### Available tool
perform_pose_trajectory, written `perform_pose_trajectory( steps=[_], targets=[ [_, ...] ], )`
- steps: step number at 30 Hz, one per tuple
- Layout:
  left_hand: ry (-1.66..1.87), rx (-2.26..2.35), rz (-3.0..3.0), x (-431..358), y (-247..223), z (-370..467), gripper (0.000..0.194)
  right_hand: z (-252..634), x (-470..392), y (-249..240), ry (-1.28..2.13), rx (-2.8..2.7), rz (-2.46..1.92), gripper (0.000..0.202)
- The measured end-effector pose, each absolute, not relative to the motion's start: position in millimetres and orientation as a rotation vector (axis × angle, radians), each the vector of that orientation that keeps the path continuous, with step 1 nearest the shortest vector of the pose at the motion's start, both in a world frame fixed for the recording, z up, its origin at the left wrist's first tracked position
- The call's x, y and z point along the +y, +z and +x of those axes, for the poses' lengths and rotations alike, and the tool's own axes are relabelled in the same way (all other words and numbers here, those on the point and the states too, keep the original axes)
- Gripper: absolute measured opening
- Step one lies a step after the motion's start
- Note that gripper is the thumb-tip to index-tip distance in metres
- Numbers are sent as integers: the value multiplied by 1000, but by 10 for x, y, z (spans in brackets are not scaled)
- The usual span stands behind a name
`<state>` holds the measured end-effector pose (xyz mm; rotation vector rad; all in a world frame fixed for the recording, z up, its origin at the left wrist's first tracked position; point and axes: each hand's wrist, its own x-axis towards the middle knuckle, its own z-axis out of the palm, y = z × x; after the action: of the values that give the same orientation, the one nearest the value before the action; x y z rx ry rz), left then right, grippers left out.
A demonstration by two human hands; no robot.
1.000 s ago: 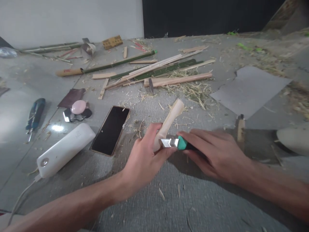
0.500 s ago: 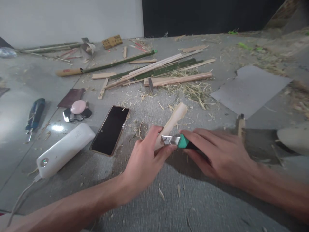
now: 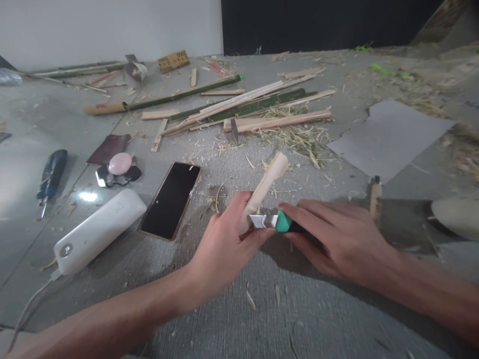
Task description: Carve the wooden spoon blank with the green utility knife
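Note:
My left hand (image 3: pixel 228 249) is closed around the lower end of a pale, shaved piece of wood (image 3: pixel 267 180), which tilts up and away to the right with a wider far end. A utility knife (image 3: pixel 283 221) with a green tip and dark handle is gripped in my right hand (image 3: pixel 340 237). Its short metal blade points left and lies against or just over the wood, close to my left thumb; whether it cuts in, I cannot tell. My right palm hides most of the knife's handle.
Left of my hands lie a smartphone (image 3: pixel 171 200), a white power bank (image 3: pixel 101 232) with a cable, and a blue-handled screwdriver (image 3: pixel 52 174). Beyond are wood and bamboo strips (image 3: pixel 254 102) among shavings (image 3: pixel 295 139). Grey paper (image 3: pixel 391 137) lies at the right.
The wood's far end has shifted slightly left and away. The blade shows a little more fully beside it. Both hands keep their hold.

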<state>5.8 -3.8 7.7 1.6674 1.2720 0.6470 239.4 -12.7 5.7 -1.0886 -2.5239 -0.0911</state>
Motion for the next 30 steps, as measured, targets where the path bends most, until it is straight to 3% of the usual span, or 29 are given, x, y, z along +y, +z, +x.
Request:
perform_pose_trajectory(
  steps=[30],
  targets=[
    [602, 1355, 1712, -88, 129, 67, 23, 2339, -237, 138, -245, -2474, -1142, 26]
  ],
)
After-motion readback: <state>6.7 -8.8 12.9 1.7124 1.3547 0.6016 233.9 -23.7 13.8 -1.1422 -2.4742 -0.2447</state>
